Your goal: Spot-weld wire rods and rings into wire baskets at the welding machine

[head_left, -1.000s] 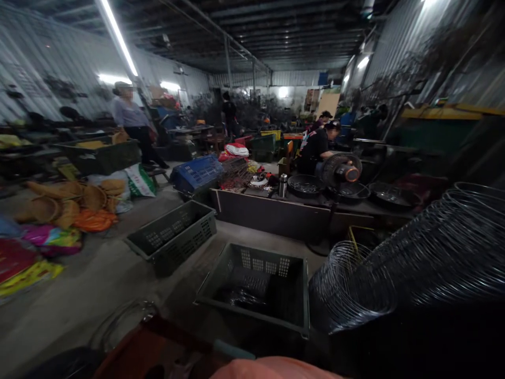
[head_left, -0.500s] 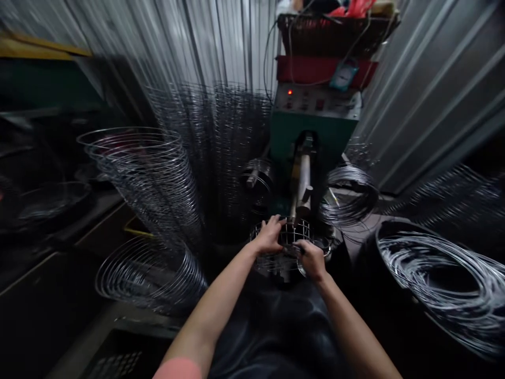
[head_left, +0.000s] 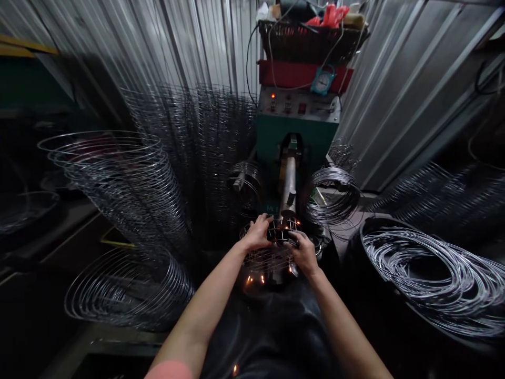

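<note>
A round wire basket [head_left: 272,258] sits under the metal arm [head_left: 290,176] of a green spot-welding machine [head_left: 272,131]. My left hand [head_left: 257,234] grips the basket's left side, with the thumb toward its inside. On the near right side, my right hand [head_left: 304,252] has its fingers closed on the basket's wire edge. The arm's tip comes down between both hands at the far side of the basket. Orange sparks [head_left: 255,279] glow just below the basket, and some show near the arm's tip. Dark shadow hides part of the basket.
Tall stacks of wire rings [head_left: 130,184] stand at left. Coils of wire [head_left: 333,195] hang beside the machine. A black tub [head_left: 366,247] at right holds loose wire rings [head_left: 434,279]. A small blue clock [head_left: 323,80] hangs on the machine, below a loaded basket [head_left: 307,45].
Sparks have appeared around the basket and over the dark apron. The view has shifted right, so the machine and stacks sit further left. Both hands keep their hold on the basket.
</note>
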Demonstrator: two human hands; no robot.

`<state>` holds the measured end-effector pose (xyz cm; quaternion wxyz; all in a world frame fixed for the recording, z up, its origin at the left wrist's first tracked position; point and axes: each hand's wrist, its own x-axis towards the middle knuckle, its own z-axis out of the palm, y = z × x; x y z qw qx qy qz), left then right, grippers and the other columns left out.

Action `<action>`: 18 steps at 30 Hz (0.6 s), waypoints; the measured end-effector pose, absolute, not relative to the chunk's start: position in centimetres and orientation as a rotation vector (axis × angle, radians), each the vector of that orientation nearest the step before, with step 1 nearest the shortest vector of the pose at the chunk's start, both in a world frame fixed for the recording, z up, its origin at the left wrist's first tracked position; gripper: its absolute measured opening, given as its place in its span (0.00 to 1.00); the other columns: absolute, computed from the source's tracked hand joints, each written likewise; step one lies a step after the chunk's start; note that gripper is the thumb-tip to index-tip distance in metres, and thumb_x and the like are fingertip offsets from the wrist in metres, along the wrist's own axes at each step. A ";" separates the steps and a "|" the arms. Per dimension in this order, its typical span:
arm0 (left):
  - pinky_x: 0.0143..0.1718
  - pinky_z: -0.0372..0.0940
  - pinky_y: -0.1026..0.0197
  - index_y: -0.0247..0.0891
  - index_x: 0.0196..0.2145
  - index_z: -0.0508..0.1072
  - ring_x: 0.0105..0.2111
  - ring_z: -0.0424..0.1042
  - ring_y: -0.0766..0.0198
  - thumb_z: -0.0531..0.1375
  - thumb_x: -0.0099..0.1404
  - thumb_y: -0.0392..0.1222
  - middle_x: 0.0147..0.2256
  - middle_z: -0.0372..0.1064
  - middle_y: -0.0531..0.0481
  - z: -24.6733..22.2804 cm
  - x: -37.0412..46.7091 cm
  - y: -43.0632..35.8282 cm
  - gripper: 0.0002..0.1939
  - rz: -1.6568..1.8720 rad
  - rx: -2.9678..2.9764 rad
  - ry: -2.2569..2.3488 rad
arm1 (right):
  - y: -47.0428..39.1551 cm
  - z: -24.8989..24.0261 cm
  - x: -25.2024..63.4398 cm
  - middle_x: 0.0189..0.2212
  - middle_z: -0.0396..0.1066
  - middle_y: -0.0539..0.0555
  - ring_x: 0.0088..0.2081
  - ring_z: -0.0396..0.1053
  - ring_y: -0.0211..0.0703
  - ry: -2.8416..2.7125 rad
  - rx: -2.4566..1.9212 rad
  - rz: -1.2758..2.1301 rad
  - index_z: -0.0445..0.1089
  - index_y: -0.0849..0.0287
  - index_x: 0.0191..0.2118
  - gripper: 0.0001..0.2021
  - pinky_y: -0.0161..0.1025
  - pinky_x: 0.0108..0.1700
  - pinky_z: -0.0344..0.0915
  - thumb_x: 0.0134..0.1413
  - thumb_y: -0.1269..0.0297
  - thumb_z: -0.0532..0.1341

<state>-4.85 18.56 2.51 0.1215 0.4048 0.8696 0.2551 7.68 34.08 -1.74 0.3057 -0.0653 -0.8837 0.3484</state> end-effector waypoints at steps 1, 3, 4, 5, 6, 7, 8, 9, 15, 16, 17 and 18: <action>0.59 0.40 0.34 0.37 0.60 0.51 0.64 0.37 0.44 0.71 0.43 0.47 0.64 0.38 0.31 2.3 -5.0 18.6 0.52 0.740 1.197 2.546 | 34.3 -1.9 7.8 0.39 0.73 0.57 0.40 0.71 0.45 -2.309 -0.206 0.956 0.72 0.58 0.40 0.12 0.38 0.42 0.66 0.53 0.58 0.60; 0.59 0.40 0.34 0.36 0.60 0.51 0.64 0.37 0.44 0.71 0.43 0.46 0.64 0.38 0.31 2.1 -5.5 18.9 0.51 0.728 1.209 2.565 | 34.8 -2.3 7.6 0.34 0.73 0.56 0.37 0.71 0.45 -2.275 -0.257 1.010 0.73 0.58 0.37 0.12 0.39 0.41 0.66 0.54 0.56 0.58; 0.59 0.40 0.35 0.36 0.60 0.51 0.64 0.37 0.44 0.71 0.43 0.45 0.64 0.39 0.31 2.1 -5.8 19.1 0.51 0.724 1.202 2.575 | 35.1 -2.3 7.3 0.33 0.73 0.56 0.36 0.71 0.45 -2.263 -0.273 1.024 0.73 0.58 0.35 0.12 0.39 0.40 0.66 0.54 0.55 0.58; 0.59 0.41 0.35 0.37 0.60 0.51 0.64 0.38 0.44 0.70 0.43 0.45 0.64 0.39 0.32 2.1 -6.2 19.4 0.51 0.723 1.185 2.584 | 35.3 -2.4 6.9 0.32 0.73 0.56 0.35 0.71 0.45 -2.255 -0.286 1.028 0.73 0.58 0.34 0.12 0.39 0.39 0.66 0.54 0.55 0.58; 0.59 0.42 0.35 0.37 0.60 0.52 0.64 0.38 0.44 0.70 0.43 0.44 0.63 0.39 0.32 2.1 -6.5 19.6 0.50 0.724 1.164 2.589 | 35.4 -2.4 6.5 0.31 0.73 0.56 0.35 0.71 0.45 -2.249 -0.300 1.022 0.73 0.58 0.32 0.12 0.39 0.39 0.66 0.54 0.55 0.58; 0.59 0.43 0.35 0.38 0.60 0.52 0.64 0.39 0.43 0.70 0.43 0.44 0.63 0.40 0.32 2.2 -6.9 19.8 0.50 0.728 1.146 2.591 | 35.5 -2.3 6.1 0.31 0.72 0.55 0.34 0.70 0.45 -2.248 -0.316 1.010 0.72 0.57 0.31 0.12 0.39 0.38 0.66 0.54 0.55 0.58; 0.59 0.44 0.35 0.38 0.60 0.52 0.64 0.39 0.43 0.70 0.43 0.45 0.63 0.40 0.32 2.2 -7.1 20.0 0.50 0.734 1.135 2.588 | 35.6 -2.2 5.7 0.30 0.72 0.55 0.34 0.70 0.44 -2.254 -0.331 0.994 0.72 0.57 0.30 0.12 0.39 0.38 0.66 0.53 0.55 0.58; 0.58 0.44 0.35 0.37 0.60 0.52 0.64 0.39 0.43 0.70 0.43 0.45 0.63 0.40 0.32 2.3 -7.4 20.1 0.50 0.738 1.133 2.582 | 35.7 -2.1 5.3 0.30 0.72 0.54 0.34 0.70 0.44 -2.264 -0.341 0.978 0.72 0.56 0.29 0.11 0.39 0.38 0.65 0.53 0.55 0.58; 0.58 0.43 0.34 0.39 0.60 0.51 0.64 0.39 0.43 0.70 0.42 0.49 0.64 0.39 0.33 2.7 -7.6 20.2 0.52 0.701 1.142 2.579 | 35.9 -2.0 5.7 0.36 0.71 0.56 0.38 0.69 0.45 -2.185 -0.383 1.049 0.72 0.57 0.34 0.11 0.41 0.42 0.65 0.47 0.56 0.62; 0.58 0.43 0.34 0.39 0.60 0.51 0.64 0.39 0.43 0.70 0.42 0.49 0.64 0.39 0.33 2.8 -7.6 20.2 0.52 0.691 1.146 2.582 | 36.0 -2.3 6.2 0.36 0.71 0.56 0.39 0.69 0.46 -2.126 -0.432 1.118 0.71 0.58 0.36 0.13 0.41 0.42 0.65 0.45 0.56 0.63; 0.58 0.43 0.34 0.39 0.60 0.51 0.64 0.39 0.43 0.70 0.42 0.48 0.64 0.39 0.33 2.8 -7.6 20.2 0.51 0.683 1.152 2.583 | 36.1 -2.7 6.8 0.35 0.71 0.56 0.38 0.69 0.45 -2.057 -0.500 1.224 0.71 0.58 0.37 0.14 0.41 0.41 0.66 0.44 0.56 0.63; 0.58 0.44 0.34 0.39 0.60 0.51 0.64 0.39 0.43 0.70 0.43 0.48 0.64 0.39 0.33 2.8 -7.5 20.1 0.51 0.679 1.156 2.585 | 36.1 -3.2 7.6 0.33 0.71 0.54 0.35 0.69 0.44 -1.975 -0.583 1.372 0.70 0.58 0.37 0.15 0.40 0.37 0.66 0.44 0.56 0.63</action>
